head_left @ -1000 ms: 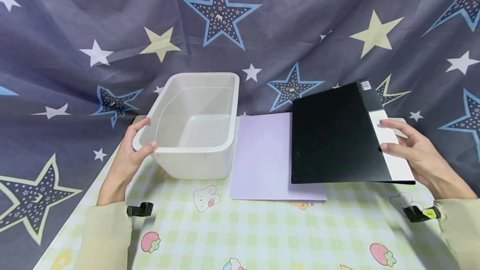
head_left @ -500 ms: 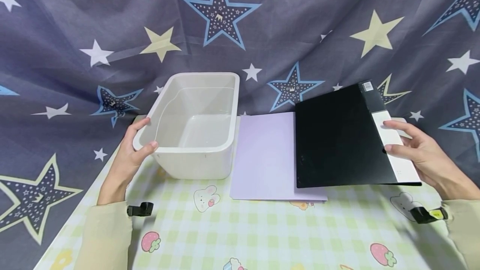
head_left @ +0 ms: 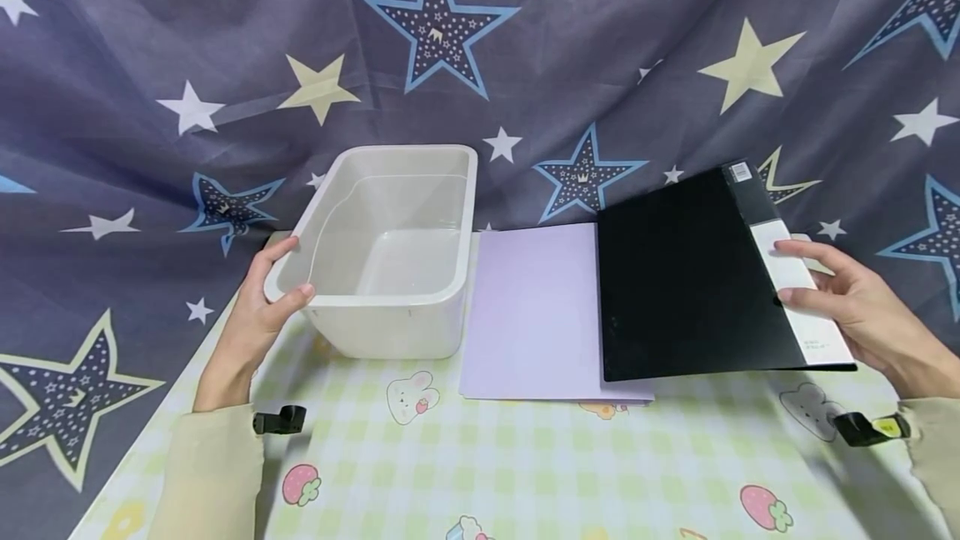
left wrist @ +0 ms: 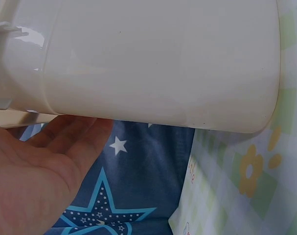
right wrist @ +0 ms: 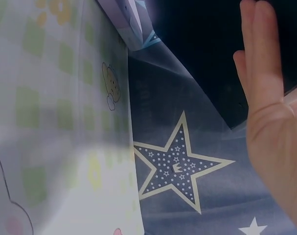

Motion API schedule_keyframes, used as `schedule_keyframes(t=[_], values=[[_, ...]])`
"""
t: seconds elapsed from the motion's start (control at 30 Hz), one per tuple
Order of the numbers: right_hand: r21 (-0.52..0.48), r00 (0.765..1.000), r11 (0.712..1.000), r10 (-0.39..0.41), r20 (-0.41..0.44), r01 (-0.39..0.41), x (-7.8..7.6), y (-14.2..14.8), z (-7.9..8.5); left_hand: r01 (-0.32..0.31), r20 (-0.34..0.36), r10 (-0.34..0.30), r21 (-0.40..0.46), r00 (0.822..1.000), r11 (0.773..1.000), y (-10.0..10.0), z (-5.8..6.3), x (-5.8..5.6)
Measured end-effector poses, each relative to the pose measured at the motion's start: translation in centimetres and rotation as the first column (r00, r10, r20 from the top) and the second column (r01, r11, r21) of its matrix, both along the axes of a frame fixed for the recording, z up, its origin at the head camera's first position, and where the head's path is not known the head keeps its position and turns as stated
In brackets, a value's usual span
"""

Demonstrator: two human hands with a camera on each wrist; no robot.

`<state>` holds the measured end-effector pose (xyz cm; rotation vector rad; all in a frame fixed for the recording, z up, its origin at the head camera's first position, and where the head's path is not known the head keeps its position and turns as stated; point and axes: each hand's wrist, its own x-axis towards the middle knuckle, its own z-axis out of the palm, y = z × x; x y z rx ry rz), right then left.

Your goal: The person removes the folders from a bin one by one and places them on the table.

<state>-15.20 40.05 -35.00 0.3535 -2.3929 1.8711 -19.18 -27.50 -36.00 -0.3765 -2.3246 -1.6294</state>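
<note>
My left hand (head_left: 258, 298) grips the near left corner of the white plastic bin's rim (head_left: 382, 300), with the thumb at the rim. In the left wrist view, the fingers (left wrist: 82, 139) lie against the outside of the bin (left wrist: 163, 58). On the right, a black binder (head_left: 690, 273) with a white spine label is held tilted above the table. My right hand (head_left: 855, 294) holds it by the spine, thumb and index finger on the label. The other fingers (right wrist: 265, 54) lie along the binder's underside (right wrist: 202, 39). A light purple folder (head_left: 525, 315) lies flat, its right part hidden by the binder.
A green-checked tablecloth (head_left: 525, 465) with printed bunnies and strawberries covers the table. Behind hangs a dark curtain (head_left: 247, 40) with stars, close to the bin and the folder. The bin's inside holds nothing visible.
My right hand and the black binder have moved a little to the right and slightly nearer, baring more of the purple folder. The left hand and bin stay in place.
</note>
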Motion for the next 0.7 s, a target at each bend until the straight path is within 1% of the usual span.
schedule_keyframes(t=[0.2, 0.33, 0.57, 0.7], values=[[0.032, 1.0, 0.999, -0.007, -0.008, 0.008, 0.2, 0.7, 0.2, -0.004, 0.009, 0.004, 0.012, 1.0, 1.0, 0.1, 0.1, 0.1], [0.082, 1.0, 0.997, -0.011, -0.017, 0.013, 0.3, 1.2, 0.4, -0.007, 0.007, 0.007, 0.009, 1.0, 1.0, 0.1, 0.1, 0.1], [0.096, 1.0, 0.995, -0.005, -0.031, 0.008, 0.4, 2.1, 0.6, -0.005, 0.002, 0.005, 0.01, 1.0, 1.0, 0.2, 0.1, 0.1], [0.129, 0.999, 0.991, -0.022, -0.025, 0.025, 0.5, 2.4, 0.8, -0.006, 0.001, 0.006, 0.01, 1.0, 1.0, 0.2, 0.1, 0.2]])
